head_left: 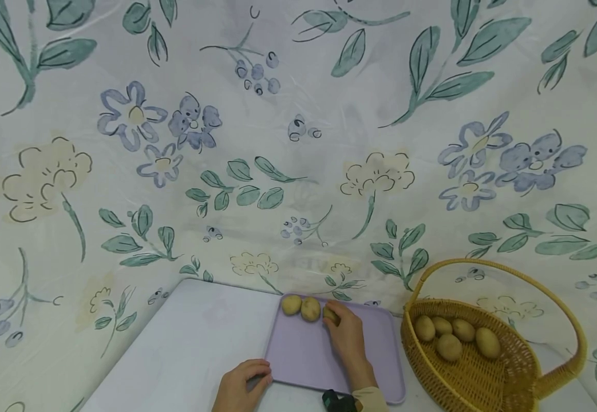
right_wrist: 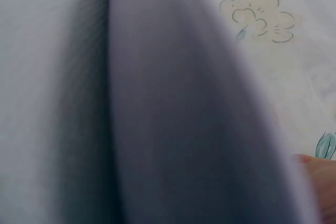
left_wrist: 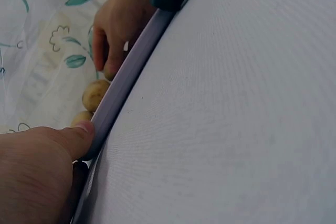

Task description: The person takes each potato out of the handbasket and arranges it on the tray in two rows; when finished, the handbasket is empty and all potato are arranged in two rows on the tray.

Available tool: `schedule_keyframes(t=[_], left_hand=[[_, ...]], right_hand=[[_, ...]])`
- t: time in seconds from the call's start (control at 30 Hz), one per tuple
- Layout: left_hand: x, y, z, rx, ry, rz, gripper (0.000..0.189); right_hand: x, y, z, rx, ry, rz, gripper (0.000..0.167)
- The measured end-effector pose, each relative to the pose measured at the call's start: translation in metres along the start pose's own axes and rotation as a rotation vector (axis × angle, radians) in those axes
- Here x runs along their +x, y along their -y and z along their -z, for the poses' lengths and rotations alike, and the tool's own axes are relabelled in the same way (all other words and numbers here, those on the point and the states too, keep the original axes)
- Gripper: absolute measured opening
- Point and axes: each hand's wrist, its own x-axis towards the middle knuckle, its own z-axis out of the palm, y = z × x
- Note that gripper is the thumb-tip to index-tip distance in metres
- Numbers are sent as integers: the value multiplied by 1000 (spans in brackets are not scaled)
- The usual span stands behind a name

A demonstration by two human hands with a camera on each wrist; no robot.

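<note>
A lilac tray lies on the white table, with two potatoes side by side at its far left corner. My right hand reaches over the tray and pinches a third potato just right of them; its fingers cover part of it. At the near left corner my left hand pinches the tray's edge between thumb and finger. In the left wrist view the thumb lies against the tray's rim. Only a bit of the right hand shows in the right wrist view, behind the blurred tray side.
To the right of the tray stands a wicker basket with a tall arched handle, holding several potatoes. Left of the tray the white tabletop extends. A floral cloth hangs behind the table. A dark device is strapped on the right wrist.
</note>
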Motion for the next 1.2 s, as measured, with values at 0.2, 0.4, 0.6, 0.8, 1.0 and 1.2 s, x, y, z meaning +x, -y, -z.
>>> schedule_keyframes(t=[0.2,0.4,0.6,0.8,1.0,1.2], left_hand=[[0,3,-2,2,14,12,11],[0,5,-2,-6,14,7,11],[0,4,-2,-13,19,14,10],[1,3,-2,-15,1,0,10],[1,4,-2,-9,0,-2,11],[0,4,-2,4,15,2,11]], right_hand=[[1,0,1,-1,0,-5,38],[1,2,1,-4,-9,4,39],[1,3,2,-20,-8,11,39],[2,2,1,-30,-13,2,39],[3,1,1,-37,-38,18,39],[2,4,8,-4,-69,40,38]])
